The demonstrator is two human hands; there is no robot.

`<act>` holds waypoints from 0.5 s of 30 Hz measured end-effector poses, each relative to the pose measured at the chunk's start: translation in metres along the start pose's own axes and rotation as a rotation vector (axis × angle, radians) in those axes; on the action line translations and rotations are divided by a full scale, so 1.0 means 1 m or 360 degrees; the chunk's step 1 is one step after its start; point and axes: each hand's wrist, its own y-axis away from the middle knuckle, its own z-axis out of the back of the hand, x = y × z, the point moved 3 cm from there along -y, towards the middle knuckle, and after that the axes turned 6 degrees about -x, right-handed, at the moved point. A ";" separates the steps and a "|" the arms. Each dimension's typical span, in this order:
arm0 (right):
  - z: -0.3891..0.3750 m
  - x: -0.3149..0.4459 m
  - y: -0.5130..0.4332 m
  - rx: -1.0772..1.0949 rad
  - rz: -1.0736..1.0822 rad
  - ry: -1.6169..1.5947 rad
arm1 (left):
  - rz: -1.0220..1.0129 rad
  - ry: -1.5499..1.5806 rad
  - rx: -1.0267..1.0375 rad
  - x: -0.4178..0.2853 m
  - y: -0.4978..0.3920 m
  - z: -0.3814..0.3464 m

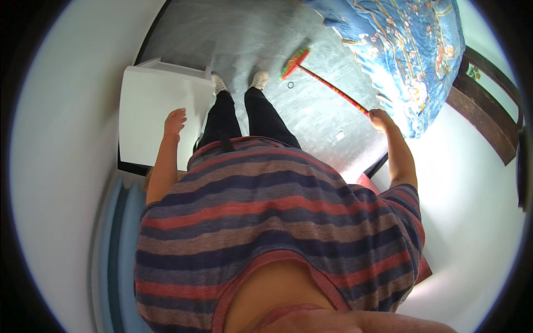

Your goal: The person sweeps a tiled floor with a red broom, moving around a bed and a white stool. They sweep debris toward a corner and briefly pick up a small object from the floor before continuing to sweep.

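Observation:
My right hand [379, 119] grips the upper end of a patterned red broom handle [333, 87]. The handle slants away to a red broom head [295, 65], whose green and orange bristles [290, 62] are near the grey floor [316, 112], ahead of my feet to the right. My left hand [175, 123] hangs loosely in front of a white cabinet [145, 108] with its fingers slightly curled and apart. Nothing is in it. On the floor by the broom head lies a small dark ring [290, 85].
A blue flowered bed cover [399, 54] drapes down at the upper right, beside my right hand. Dark wooden framing [483, 118] stands behind it. Light blue panels [133, 249] are at the lower left. A small pale scrap or mark [340, 134] shows on the floor.

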 end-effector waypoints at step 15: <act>-0.060 0.371 -0.108 -0.0234 0.0889 -0.0007 | -0.0727 -0.1138 -0.0151 -0.035 -0.010 0.002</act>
